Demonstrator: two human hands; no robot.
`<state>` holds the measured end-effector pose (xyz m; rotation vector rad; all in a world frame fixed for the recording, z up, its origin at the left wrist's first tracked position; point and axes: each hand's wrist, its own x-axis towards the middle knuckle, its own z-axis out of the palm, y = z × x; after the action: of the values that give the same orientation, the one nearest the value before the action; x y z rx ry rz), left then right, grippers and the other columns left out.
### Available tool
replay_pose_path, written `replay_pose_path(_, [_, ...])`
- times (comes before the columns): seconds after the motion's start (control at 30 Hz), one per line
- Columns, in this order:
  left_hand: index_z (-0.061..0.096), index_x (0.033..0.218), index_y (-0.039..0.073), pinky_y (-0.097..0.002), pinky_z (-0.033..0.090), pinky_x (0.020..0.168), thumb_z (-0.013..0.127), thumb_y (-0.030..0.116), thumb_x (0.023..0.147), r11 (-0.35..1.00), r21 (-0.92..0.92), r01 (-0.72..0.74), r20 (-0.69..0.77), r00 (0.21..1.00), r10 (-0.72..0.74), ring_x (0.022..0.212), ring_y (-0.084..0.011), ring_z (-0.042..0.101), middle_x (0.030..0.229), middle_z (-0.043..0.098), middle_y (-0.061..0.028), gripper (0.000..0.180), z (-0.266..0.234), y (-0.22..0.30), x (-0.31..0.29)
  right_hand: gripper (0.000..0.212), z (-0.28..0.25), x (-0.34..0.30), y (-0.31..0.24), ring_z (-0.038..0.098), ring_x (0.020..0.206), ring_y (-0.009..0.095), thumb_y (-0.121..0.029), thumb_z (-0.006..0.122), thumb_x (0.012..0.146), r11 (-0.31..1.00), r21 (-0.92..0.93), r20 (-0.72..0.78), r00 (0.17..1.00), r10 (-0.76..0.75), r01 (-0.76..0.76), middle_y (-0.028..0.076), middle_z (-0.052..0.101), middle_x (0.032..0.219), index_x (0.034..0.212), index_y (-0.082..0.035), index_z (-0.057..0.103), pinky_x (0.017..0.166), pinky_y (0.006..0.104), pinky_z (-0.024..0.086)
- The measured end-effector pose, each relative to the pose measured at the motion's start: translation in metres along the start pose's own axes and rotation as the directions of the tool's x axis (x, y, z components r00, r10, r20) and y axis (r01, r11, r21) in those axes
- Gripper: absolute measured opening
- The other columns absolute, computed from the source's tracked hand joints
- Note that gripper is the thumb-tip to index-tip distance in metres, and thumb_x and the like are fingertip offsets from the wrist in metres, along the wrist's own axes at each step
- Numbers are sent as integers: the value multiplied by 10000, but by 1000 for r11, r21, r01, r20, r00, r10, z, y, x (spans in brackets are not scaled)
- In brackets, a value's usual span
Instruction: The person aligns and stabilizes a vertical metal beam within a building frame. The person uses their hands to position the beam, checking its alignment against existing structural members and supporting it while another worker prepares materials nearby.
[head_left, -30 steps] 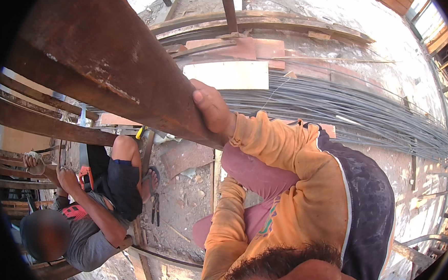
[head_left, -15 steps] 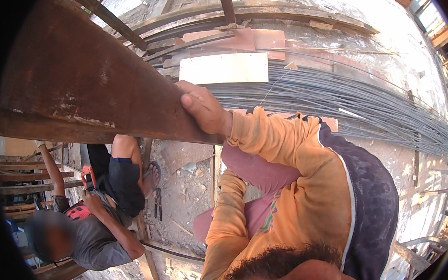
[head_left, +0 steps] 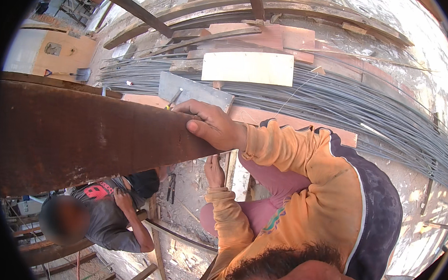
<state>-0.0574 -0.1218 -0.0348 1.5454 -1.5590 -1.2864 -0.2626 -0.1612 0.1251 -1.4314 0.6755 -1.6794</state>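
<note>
A wide brown wooden board (head_left: 96, 137) stretches from the left rim to my hands. My right hand (head_left: 209, 125) clasps it near its narrow-looking end, thumb on the face and fingers over the upper edge. Just below that end is my left hand (head_left: 215, 172), fingers stretched up toward the lower edge; whether they touch it I cannot tell. Behind the board, near my right fingers, a hammer (head_left: 174, 99) lies on a grey panel (head_left: 196, 91). On the floor below the board rests a dark long-handled tool (head_left: 171, 188).
A co-worker (head_left: 111, 215) in a dark shirt is at lower left, partly behind the board. Beyond my right arm lie long bundled steel bars (head_left: 339, 103), a pale sheet (head_left: 247, 67) and timber beams (head_left: 304, 9). A shovel (head_left: 82, 74) lies at far left.
The board's left part has swung downward in view, uncovering the grey panel, hammer and shovel. My left hand has come out from hiding below the board. The co-worker appears lower.
</note>
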Motion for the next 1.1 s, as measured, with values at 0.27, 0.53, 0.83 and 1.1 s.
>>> replay_pose_path(0.27, [361,1389,-56,-440,357,1102,329,632,986,729,-252,-636,-603,693,396,1292,-295,460,1420,433,-211,798,34,121,-20,644,-36,-6,3,537,1174,325,-571,432,979,997,-74,151,989,-3,14,187,574,1254,1298,-19,522,1039,422,374])
replay_pose_path(0.53, [422,1349,-85,-460,465,941,345,736,911,523,-261,-811,-740,516,431,1048,-305,560,1225,532,-206,934,92,211,40,424,-204,-8,114,543,1175,353,-288,603,930,818,-430,-582,810,72,-382,204,579,1226,1231,8,564,1023,410,410])
replay_pose_path(0.83, [397,1355,-84,-445,462,942,375,732,903,632,-109,-767,-764,471,440,1045,-291,558,1223,527,-196,933,87,196,21,545,-383,13,217,469,1260,380,-214,672,852,317,-733,-664,733,-144,-602,205,501,1357,1342,-52,497,1057,436,396])
replay_pose_path(1.1, [375,1361,-84,-431,459,942,402,728,896,668,-40,-743,-784,437,440,1043,-277,555,1221,523,-188,936,82,194,4,453,-436,61,243,552,1170,311,-260,694,831,166,-793,-570,810,137,-586,102,623,1212,1269,-193,603,986,451,437])
